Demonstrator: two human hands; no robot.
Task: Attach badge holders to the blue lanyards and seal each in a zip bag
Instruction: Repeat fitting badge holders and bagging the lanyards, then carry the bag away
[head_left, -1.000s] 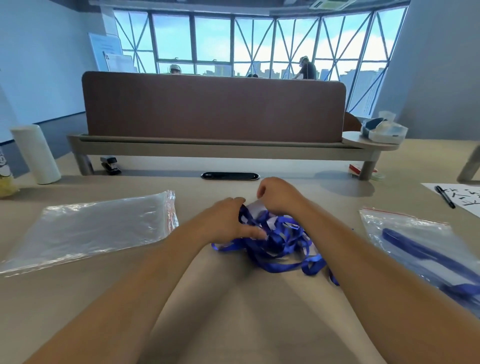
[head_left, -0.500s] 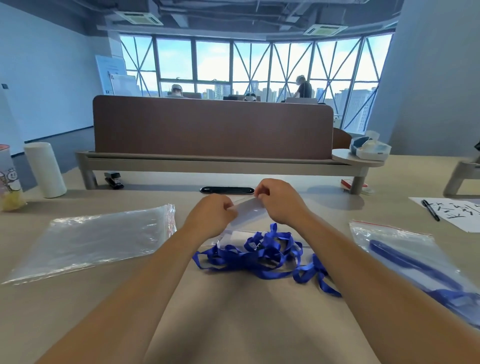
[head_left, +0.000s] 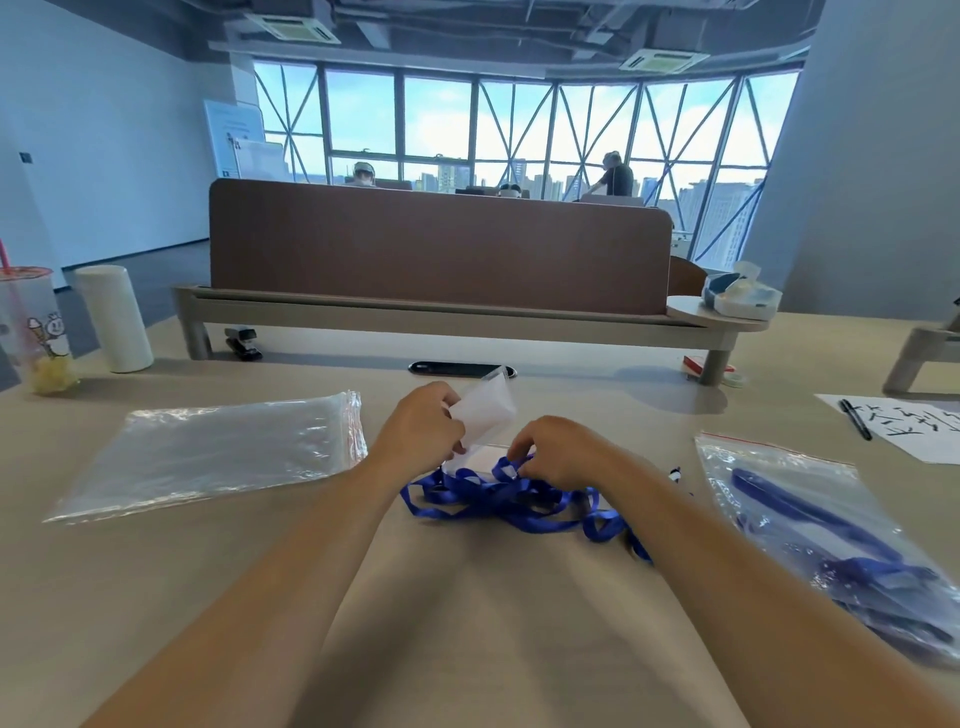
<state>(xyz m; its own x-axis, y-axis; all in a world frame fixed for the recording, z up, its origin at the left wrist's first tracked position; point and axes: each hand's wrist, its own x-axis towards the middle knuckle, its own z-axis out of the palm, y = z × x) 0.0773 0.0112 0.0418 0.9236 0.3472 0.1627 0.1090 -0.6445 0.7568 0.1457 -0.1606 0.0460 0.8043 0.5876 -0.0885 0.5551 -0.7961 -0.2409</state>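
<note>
One badge holder (head_left: 485, 410) pinched in left grip (head_left: 423, 428), right grip (head_left: 558, 452) pinching blue lanyards (head_left: 498, 499) just below

the beige wooden table (head_left: 467, 623) carries tangled blue fabric lanyards (head_left: 483, 496) beneath the fingers (head_left: 521, 453), stacked clear zip bags (head_left: 208, 457) to their left.

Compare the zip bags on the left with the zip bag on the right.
The left zip bags are an empty, flat stack; the right zip bag holds blue lanyards and is crinkled. The left stack's red zips sit on its right side; the right bag's runs along its far edge. Both are clear plastic.
</note>
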